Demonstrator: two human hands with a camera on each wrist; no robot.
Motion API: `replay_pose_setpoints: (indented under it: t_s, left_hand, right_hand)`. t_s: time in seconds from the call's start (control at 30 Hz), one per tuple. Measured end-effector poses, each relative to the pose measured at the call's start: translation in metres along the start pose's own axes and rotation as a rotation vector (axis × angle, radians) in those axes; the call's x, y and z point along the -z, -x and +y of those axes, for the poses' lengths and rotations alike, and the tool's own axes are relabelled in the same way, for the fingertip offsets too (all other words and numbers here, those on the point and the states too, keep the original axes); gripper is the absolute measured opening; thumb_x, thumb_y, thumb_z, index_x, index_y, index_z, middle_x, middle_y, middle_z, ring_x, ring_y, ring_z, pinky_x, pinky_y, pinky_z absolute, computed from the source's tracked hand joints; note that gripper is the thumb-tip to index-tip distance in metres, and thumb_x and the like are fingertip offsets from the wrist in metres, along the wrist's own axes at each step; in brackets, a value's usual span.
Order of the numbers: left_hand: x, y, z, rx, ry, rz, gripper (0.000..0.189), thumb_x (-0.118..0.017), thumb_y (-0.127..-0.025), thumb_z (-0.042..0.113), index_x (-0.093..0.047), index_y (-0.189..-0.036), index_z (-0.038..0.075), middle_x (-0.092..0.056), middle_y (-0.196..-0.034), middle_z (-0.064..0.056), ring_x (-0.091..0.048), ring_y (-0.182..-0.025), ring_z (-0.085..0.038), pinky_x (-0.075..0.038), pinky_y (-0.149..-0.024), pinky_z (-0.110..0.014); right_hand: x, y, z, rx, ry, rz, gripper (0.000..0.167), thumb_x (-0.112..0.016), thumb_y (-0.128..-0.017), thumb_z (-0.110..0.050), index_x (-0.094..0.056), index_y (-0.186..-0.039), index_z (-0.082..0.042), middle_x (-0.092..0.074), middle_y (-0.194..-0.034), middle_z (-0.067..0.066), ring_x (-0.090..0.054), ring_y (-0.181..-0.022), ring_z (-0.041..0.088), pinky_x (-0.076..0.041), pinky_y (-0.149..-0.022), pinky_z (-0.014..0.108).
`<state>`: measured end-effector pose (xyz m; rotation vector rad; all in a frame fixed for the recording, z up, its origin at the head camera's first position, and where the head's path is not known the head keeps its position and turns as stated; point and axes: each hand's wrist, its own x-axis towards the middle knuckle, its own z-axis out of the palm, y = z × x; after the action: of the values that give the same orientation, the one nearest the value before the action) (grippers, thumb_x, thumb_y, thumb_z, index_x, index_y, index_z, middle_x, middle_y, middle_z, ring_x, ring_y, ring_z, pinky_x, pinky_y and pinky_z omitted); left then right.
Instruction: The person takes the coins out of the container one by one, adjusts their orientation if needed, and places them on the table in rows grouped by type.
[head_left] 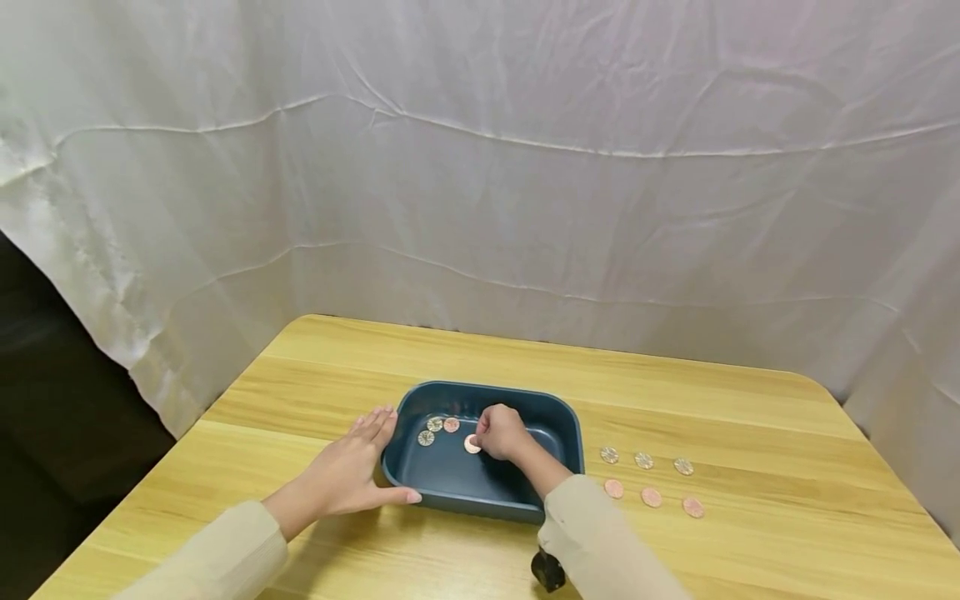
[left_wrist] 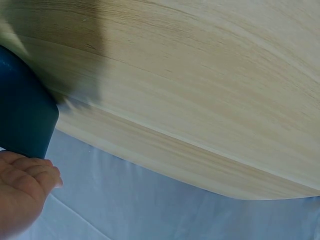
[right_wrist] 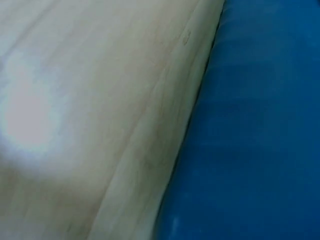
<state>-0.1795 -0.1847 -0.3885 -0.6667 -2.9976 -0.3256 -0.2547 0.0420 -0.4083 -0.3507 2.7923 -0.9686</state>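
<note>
A dark blue rectangular tray (head_left: 487, 487) stands on the wooden table. Against its left side rests my left hand (head_left: 348, 467), fingers straight along the wall and thumb stretched along the front. The left wrist view shows this hand (left_wrist: 25, 187) at the tray's edge (left_wrist: 30, 115). Inside the tray, my right hand (head_left: 504, 433) pinches a copper-coloured coin (head_left: 472, 445) close over the floor. Left of it lie two gold-coloured coins (head_left: 426, 437) and a copper-coloured coin (head_left: 451, 425). Only the tray's outer wall (right_wrist: 250, 130) and tabletop show in the right wrist view.
Right of the tray, three gold-coloured coins (head_left: 643, 460) form a row behind three copper-coloured coins (head_left: 651, 497). A black object (head_left: 547, 571) sits by the right sleeve. Pale curtains (head_left: 525, 208) hang behind the table (head_left: 750, 417).
</note>
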Motion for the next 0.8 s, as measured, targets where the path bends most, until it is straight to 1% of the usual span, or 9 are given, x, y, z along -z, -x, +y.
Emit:
replay_pose_setpoints:
  t_s: [0.1, 0.23, 0.37, 0.5, 0.63, 0.8]
  left_hand:
    - [0.0, -0.001, 0.0, 0.007, 0.003, -0.006, 0.113, -0.056, -0.068, 0.076, -0.033, -0.14, -0.008, -0.032, -0.147, -0.025, -0.031, -0.137, -0.037, -0.032, -0.11, -0.048]
    - [0.0, -0.001, -0.001, 0.009, 0.005, -0.004, 0.113, -0.057, -0.068, 0.076, -0.033, -0.14, -0.008, -0.031, -0.147, -0.025, -0.031, -0.137, -0.037, -0.032, -0.11, -0.048]
    - [0.001, -0.002, -0.002, 0.003, 0.0, 0.004, 0.113, -0.056, -0.068, 0.076, -0.033, -0.139, -0.008, -0.032, -0.146, -0.025, -0.031, -0.136, -0.037, -0.033, -0.109, -0.048]
    - [0.0, -0.001, -0.002, -0.005, -0.008, 0.015, 0.113, -0.056, -0.068, 0.077, -0.034, -0.138, -0.009, -0.033, -0.145, -0.026, -0.033, -0.136, -0.038, -0.033, -0.109, -0.048]
    - [-0.001, -0.001, -0.003, -0.011, -0.01, 0.021, 0.113, -0.056, -0.068, 0.077, -0.035, -0.138, -0.01, -0.034, -0.145, -0.026, -0.033, -0.135, -0.038, -0.034, -0.108, -0.049]
    - [-0.001, -0.001, -0.004, -0.006, -0.01, 0.017, 0.113, -0.056, -0.068, 0.076, -0.034, -0.139, -0.009, -0.033, -0.145, -0.026, -0.032, -0.136, -0.037, -0.033, -0.109, -0.048]
  right_hand:
    - [0.005, 0.006, 0.001, 0.003, -0.039, -0.002, 0.019, -0.069, -0.08, -0.006, -0.059, -0.064, -0.003, -0.052, -0.056, -0.001, -0.048, -0.05, 0.008, -0.04, -0.049, 0.019]
    - [0.011, 0.013, 0.002, 0.007, -0.128, -0.001, 0.017, -0.067, -0.08, -0.004, -0.061, -0.065, -0.002, -0.056, -0.055, 0.001, -0.049, -0.046, 0.007, -0.045, -0.047, 0.02]
    - [0.016, 0.019, 0.003, 0.01, -0.194, -0.01, 0.016, -0.065, -0.083, -0.004, -0.062, -0.068, 0.0, -0.059, -0.057, 0.003, -0.05, -0.048, 0.009, -0.047, -0.048, 0.023]
    - [0.022, 0.026, 0.006, 0.003, -0.236, -0.012, 0.016, -0.064, -0.084, -0.006, -0.063, -0.07, 0.0, -0.057, -0.058, 0.002, -0.05, -0.049, 0.01, -0.046, -0.049, 0.023]
    - [0.031, 0.034, 0.008, 0.005, -0.287, 0.008, 0.017, -0.064, -0.085, -0.007, -0.063, -0.069, 0.0, -0.055, -0.057, 0.002, -0.049, -0.049, 0.01, -0.045, -0.05, 0.023]
    - [0.045, 0.042, 0.008, 0.012, -0.329, 0.05, 0.015, -0.064, -0.084, -0.007, -0.063, -0.071, 0.0, -0.058, -0.059, 0.008, -0.05, -0.05, 0.012, -0.046, -0.052, 0.025]
